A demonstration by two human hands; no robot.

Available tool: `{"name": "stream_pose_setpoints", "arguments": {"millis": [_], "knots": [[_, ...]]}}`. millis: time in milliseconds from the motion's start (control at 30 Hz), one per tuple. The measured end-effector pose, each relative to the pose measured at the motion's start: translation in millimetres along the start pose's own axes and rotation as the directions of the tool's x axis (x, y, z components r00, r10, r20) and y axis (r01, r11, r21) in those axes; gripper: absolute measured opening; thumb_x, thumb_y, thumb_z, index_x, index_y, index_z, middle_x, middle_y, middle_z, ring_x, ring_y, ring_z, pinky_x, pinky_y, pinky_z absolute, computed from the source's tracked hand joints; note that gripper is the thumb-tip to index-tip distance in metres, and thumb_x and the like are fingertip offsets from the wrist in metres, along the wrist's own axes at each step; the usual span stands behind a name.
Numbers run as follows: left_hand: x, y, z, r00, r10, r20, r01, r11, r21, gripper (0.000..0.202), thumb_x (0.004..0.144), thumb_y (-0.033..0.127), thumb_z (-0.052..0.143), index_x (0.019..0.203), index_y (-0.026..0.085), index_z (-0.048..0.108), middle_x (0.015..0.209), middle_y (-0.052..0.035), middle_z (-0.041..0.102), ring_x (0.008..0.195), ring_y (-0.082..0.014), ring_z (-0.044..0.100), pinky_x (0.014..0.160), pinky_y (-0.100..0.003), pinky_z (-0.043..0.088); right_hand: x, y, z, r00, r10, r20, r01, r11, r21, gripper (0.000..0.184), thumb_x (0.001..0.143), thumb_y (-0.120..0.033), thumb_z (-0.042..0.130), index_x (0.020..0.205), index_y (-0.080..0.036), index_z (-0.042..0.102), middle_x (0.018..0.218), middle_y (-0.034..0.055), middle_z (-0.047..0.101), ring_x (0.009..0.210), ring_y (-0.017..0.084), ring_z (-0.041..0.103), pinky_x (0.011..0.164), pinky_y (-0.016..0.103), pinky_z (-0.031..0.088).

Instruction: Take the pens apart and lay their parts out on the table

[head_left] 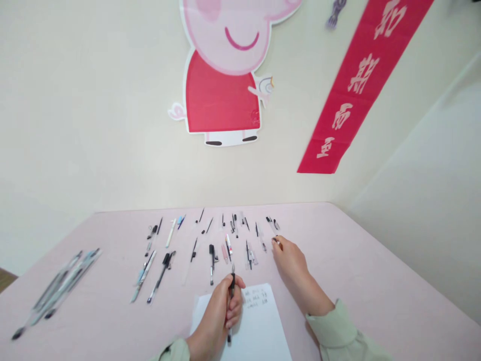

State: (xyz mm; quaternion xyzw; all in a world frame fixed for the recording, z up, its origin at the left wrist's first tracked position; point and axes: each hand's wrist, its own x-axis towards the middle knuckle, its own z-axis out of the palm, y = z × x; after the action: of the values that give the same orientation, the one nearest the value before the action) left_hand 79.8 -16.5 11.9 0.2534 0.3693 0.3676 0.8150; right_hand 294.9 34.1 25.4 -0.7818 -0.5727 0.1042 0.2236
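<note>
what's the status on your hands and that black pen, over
Left hand: grip closed around black pen, over paper. Right hand: at small dark piece, hold unclear. Loose pen parts scattered ahead of the paper.

Pale pink tabletop (361, 281) under scattered pens (160, 278), pen parts (211, 250), white paper (259, 333).
</note>
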Motion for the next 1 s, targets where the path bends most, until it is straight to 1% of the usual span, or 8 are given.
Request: {"name": "stream_pose_setpoints", "arguments": {"millis": [100, 233, 333, 400, 500, 567, 733, 1000], "knots": [[-0.8, -0.6, 0.1, 1.0, -0.004, -0.009, 0.005, 1.0, 0.01, 0.033, 0.08, 0.051, 0.054, 0.078, 0.018, 0.053, 0.047, 0.0107, 0.031, 0.037, -0.0039, 0.015, 0.035, -0.018, 0.01, 0.1, 9.9, 2.5, 0.995, 0.056, 0.084, -0.038, 0.978, -0.203, 0.026, 0.093, -0.03, 0.042, 0.113, -0.02, 0.056, 0.091, 0.0095, 0.071, 0.081, 0.023, 0.065, 0.06, 0.027, 0.033], [-0.6, -1.2, -0.9, 1.0, -0.019, -0.015, 0.019, 1.0, -0.006, 0.03, 0.082, 0.047, 0.05, 0.079, 0.018, 0.052, 0.048, 0.0104, 0.031, 0.038, -0.004, 0.016, 0.036, -0.018, 0.01, 0.0, 6.2, -1.4, 0.987, 0.082, 0.136, -0.048, 0.969, -0.242, 0.033, 0.091, -0.042, 0.046, 0.113, -0.019, 0.054, 0.09, 0.01, 0.071, 0.083, 0.025, 0.066, 0.059, 0.027, 0.033], [0.4, -1.1, -2.4, 1.0, -0.014, -0.001, 0.014, 1.0, -0.025, 0.03, 0.081, 0.047, 0.052, 0.08, 0.018, 0.053, 0.048, 0.0106, 0.031, 0.038, -0.004, 0.016, 0.036, -0.018, 0.01, -2.5, -3.3, -8.6, 0.996, 0.057, 0.061, -0.049, 0.991, -0.127, 0.03, 0.092, -0.04, 0.045, 0.109, -0.019, 0.057, 0.08, 0.007, 0.069, 0.078, 0.023, 0.064, 0.06, 0.027, 0.035], [1.4, -1.2, -3.3, 1.0, 0.001, 0.015, 0.0, 0.999, -0.032, 0.03, 0.081, 0.048, 0.053, 0.08, 0.017, 0.053, 0.048, 0.0106, 0.032, 0.038, -0.0037, 0.016, 0.036, -0.017, 0.009, -9.6, -15.5, -7.8, 0.998, -0.03, 0.052, 0.025, 0.995, 0.101, 0.025, 0.091, -0.036, 0.044, 0.097, -0.02, 0.062, 0.072, 0.0033, 0.066, 0.071, 0.02, 0.061, 0.062, 0.027, 0.036], [3.0, -2.0, -3.9, 0.999, 0.027, 0.026, -0.026, 0.999, -0.034, 0.032, 0.08, 0.049, 0.055, 0.078, 0.017, 0.053, 0.048, 0.0107, 0.032, 0.038, -0.0033, 0.016, 0.036, -0.017, 0.01, -27.6, -40.6, 6.1, 0.931, -0.3, 0.209, 0.129, 0.804, 0.58, 0.023, 0.088, -0.035, 0.049, 0.081, -0.019, 0.064, 0.069, 0.0006, 0.061, 0.066, 0.015, 0.057, 0.061, 0.025, 0.039], [3.8, -2.9, -3.7, 0.999, 0.036, 0.017, -0.035, 0.999, -0.026, 0.034, 0.08, 0.051, 0.055, 0.075, 0.018, 0.05, 0.048, 0.0108, 0.032, 0.037, -0.0033, 0.016, 0.036, -0.017, 0.01, -39.7, -56.3, 19.0, 0.857, -0.401, 0.324, 0.034, 0.67, 0.741, 0.021, 0.085, -0.037, 0.054, 0.08, -0.018, 0.064, 0.063, -0.0019, 0.058, 0.058, 0.013, 0.052, 0.057, 0.023, 0.037], [3.1, -3.0, -2.3, 0.996, 0.084, 0.003, -0.084, 0.994, 0.067, 0.042, 0.079, 0.059, 0.058, 0.073, 0.019, 0.046, 0.052, 0.0099, 0.035, 0.038, -0.0033, 0.019, 0.037, -0.018, 0.012, -50.1, -70.5, 33.0, 0.877, -0.295, 0.379, -0.187, 0.518, 0.835, 0.031, 0.075, -0.045, 0.068, 0.067, -0.018, 0.056, 0.051, -0.0071, 0.044, 0.046, 0.008, 0.036, 0.046, 0.021, 0.027], [-0.2, 6.6, -0.9, 0.993, 0.111, 0.032, -0.114, 0.986, 0.119, 0.047, 0.075, 0.059, 0.066, 0.072, 0.016, 0.049, 0.058, 0.0085, 0.039, 0.041, -0.0005, 0.019, 0.037, -0.015, 0.014, -48.7, -69.6, 24.5, 0.877, -0.235, 0.419, -0.347, 0.294, 0.891, 0.035, 0.071, -0.049, 0.072, 0.074, -0.017, 0.058, 0.048, -0.0095, 0.041, 0.043, 0.006, 0.031, 0.046, 0.02, 0.023]]}}
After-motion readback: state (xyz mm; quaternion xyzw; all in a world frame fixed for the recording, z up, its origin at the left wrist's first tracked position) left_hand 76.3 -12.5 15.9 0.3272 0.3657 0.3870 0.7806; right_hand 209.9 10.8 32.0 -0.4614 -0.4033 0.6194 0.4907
